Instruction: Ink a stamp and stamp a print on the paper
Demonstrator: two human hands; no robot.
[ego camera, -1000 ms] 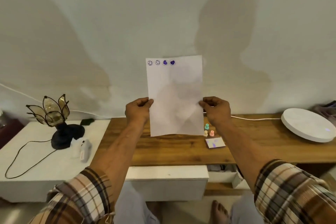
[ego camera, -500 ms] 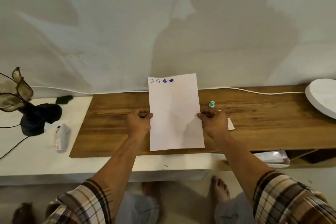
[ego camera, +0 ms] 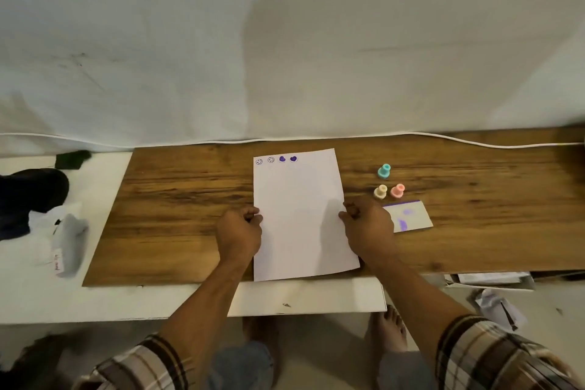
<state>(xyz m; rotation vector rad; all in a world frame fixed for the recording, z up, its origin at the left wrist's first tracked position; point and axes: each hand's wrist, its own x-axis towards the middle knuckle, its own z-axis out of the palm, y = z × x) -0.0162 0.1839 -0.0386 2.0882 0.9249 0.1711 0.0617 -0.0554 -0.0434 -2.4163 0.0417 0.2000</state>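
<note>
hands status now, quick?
Left hand: closed on the paper's left edge.
Right hand: closed on the paper's right edge.

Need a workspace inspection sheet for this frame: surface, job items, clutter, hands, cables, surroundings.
Surface: brown wooden board lying on a white table.
Job's things: white paper sheet flat on the board, four purple prints along its top edge; teal, cream and pink plastic stamps; purple-stained white ink pad.
Clutter: black lamp base; small white device.
Grippers: left hand and right hand pinch the sheet's side edges.
Cables: white cable along the wall.
Surroundings: pale wall; papers on the floor.
</note>
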